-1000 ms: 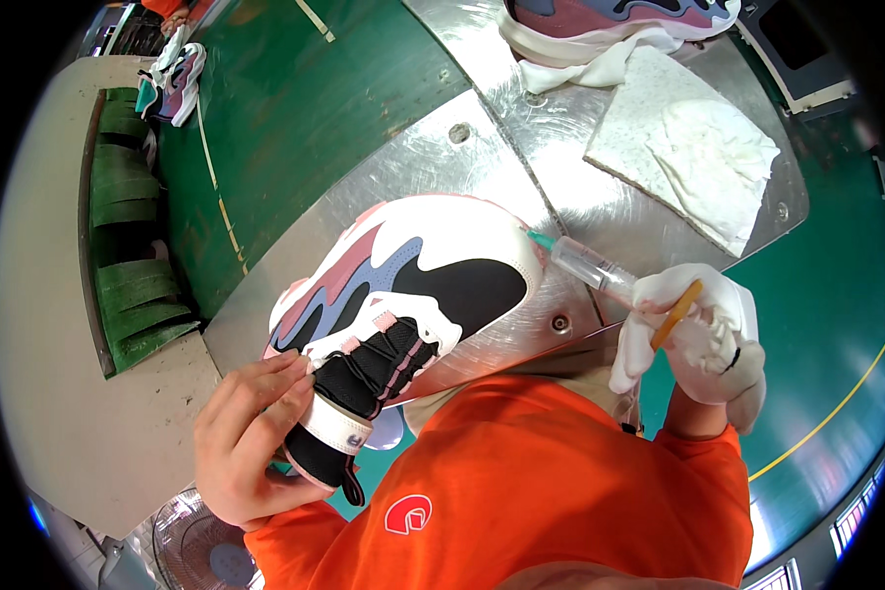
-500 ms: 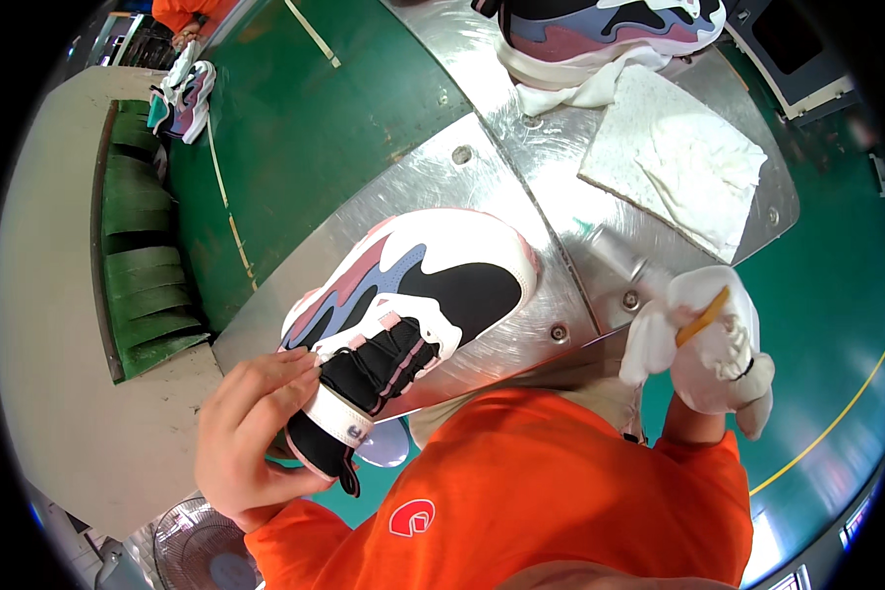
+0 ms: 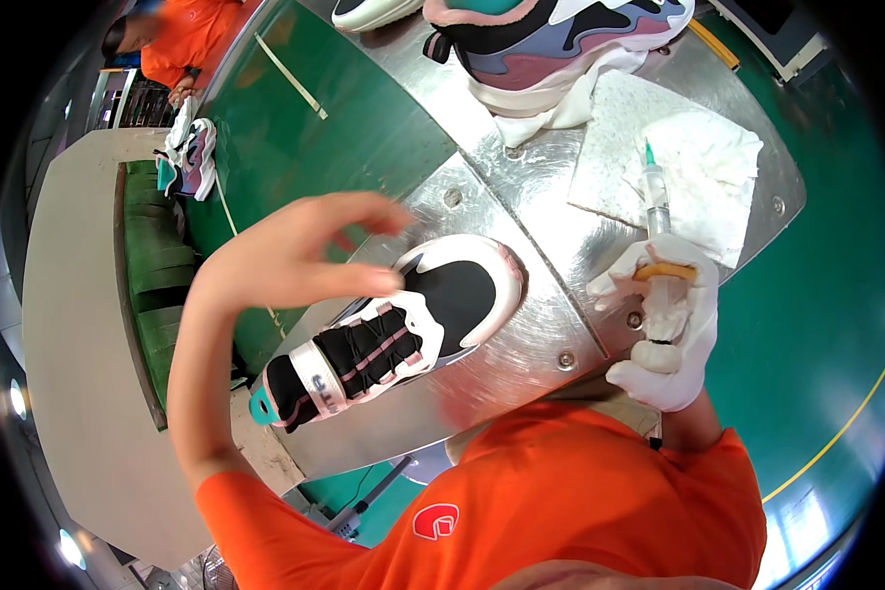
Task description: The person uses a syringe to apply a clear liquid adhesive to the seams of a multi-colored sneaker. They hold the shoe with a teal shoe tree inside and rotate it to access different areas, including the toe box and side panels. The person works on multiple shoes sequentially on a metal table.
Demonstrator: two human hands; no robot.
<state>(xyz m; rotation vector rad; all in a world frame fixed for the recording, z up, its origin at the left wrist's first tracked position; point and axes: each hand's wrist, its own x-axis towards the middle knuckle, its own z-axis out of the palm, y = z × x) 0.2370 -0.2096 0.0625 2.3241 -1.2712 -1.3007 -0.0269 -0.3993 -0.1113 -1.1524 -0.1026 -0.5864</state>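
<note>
My bare left hand (image 3: pixel 315 251) is open, with its fingers spread and slightly blurred. It hovers beside the toe of a sneaker, the thumb close to the upper; touching or apart, I cannot tell. This sneaker (image 3: pixel 452 303), black and white with pink trim, lies on the metal table, its toe pointing to the far right. Something teal shows at its heel end. In a white glove, my right hand (image 3: pixel 671 329) is closed around a clear syringe (image 3: pixel 657 202) with a green tip pointing away from me. A tan band circles the gloved finger.
Another sneaker (image 3: pixel 560 44) rests on white cloth at the far side of the metal table (image 3: pixel 546 216). A white pad (image 3: pixel 610 147) with crumpled tissue (image 3: pixel 703 162) lies beyond my right hand. Farther left are a green belt (image 3: pixel 315 128), more sneakers (image 3: pixel 192 162) and a person in orange (image 3: pixel 192 39).
My left hand has let go of the sneaker's heel end and moved away toward the toe. The sneaker has turned more upright. My right hand has swung the syringe to point away from me.
</note>
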